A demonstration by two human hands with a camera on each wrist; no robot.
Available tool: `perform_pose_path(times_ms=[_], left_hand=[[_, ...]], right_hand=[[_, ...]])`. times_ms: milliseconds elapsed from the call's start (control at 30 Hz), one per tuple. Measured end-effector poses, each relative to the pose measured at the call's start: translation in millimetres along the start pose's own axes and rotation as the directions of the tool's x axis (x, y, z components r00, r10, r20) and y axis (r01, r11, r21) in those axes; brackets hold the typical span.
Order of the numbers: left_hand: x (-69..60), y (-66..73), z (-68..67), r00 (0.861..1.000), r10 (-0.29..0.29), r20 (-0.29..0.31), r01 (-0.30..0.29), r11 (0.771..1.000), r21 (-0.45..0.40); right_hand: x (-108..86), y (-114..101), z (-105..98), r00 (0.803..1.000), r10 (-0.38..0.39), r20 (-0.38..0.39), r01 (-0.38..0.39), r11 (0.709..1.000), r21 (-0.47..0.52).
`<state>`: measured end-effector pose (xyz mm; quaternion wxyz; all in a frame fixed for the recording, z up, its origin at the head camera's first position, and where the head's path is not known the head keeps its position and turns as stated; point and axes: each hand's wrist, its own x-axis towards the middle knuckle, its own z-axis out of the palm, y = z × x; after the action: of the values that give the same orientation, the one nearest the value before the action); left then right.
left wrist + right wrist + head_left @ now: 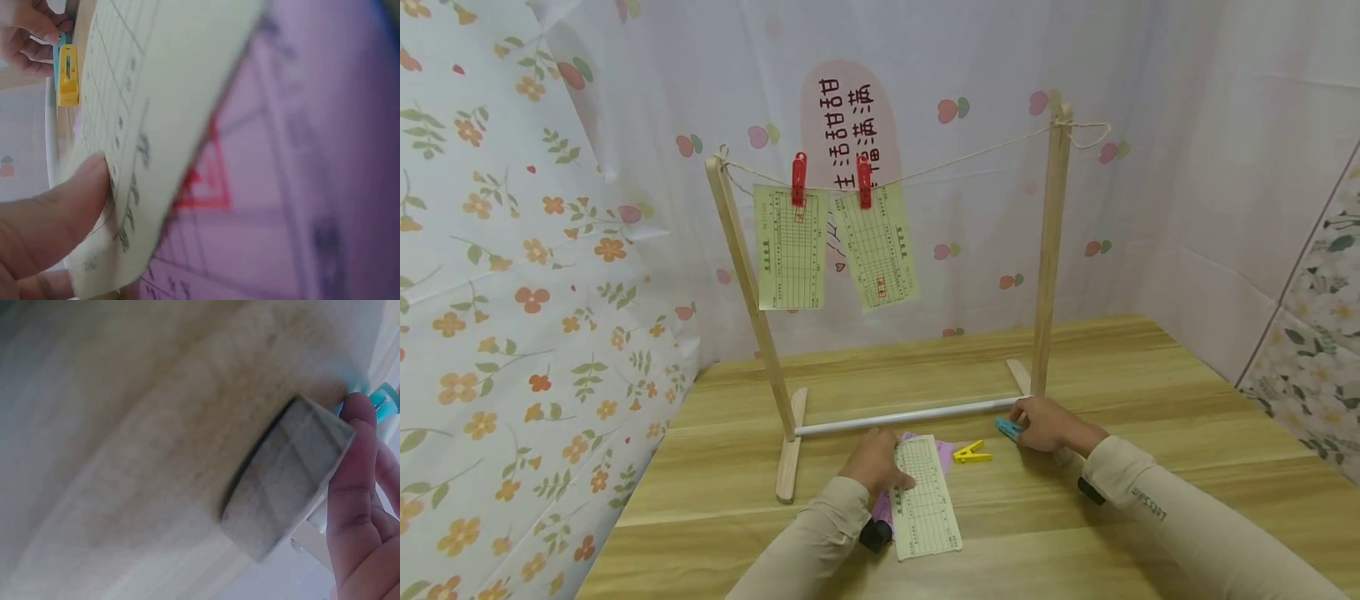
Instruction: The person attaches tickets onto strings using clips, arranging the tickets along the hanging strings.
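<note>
My left hand (874, 462) pinches the upper left part of a pale yellow printed slip (925, 508); in the left wrist view the thumb (75, 200) lies on the slip's face (162, 75). Under the slip are purple sheets (883, 508) on the table. At the foot of the right post, my right hand (1047, 423) pinches a blue clothespin (1007, 428) between thumb and fingers, near the tabletop. A yellow clothespin (972, 452) lies between the hands. Two yellow slips (792, 258) hang from a string under red clothespins (799, 179).
A wooden frame stands across the table (1150, 392), with a left post (748, 283), a right post (1051, 250) and a white crossbar (910, 417) low behind both hands. Between the post tops runs the string (970, 156). Patterned cloth (985, 217) hangs behind and on both sides.
</note>
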<state>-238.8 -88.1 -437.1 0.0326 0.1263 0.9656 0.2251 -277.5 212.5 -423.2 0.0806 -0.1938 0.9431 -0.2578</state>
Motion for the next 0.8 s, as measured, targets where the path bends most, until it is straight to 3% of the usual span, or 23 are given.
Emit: perform_pose_path(times_ms=[333,500,667,800], left_hand=[[-2.5,5.9,-3.3,1.0,0.017,0.002,-0.017,0.997,-0.078],[-2.9,4.6,-4.5,0.995,0.098,-0.032,-0.101,0.985,-0.137],[-1.4,0.5,-6.6,0.982,0.183,-0.045,-0.188,0.973,-0.137],[-4.8,-1.4,-10.3,0.987,0.158,-0.018,-0.159,0.965,-0.207]], right_hand=[[-0.7,1.8,0.8,1.0,-0.002,-0.001,0.002,1.0,0.014],[-2.6,1.1,-1.5,1.0,0.007,0.0,-0.007,1.0,0.012],[-3.1,-0.5,-4.9,1.0,0.0,-0.02,0.0,1.0,0.004],[-2.2,-3.1,-4.0,0.999,-0.018,-0.029,0.019,0.999,0.03]])
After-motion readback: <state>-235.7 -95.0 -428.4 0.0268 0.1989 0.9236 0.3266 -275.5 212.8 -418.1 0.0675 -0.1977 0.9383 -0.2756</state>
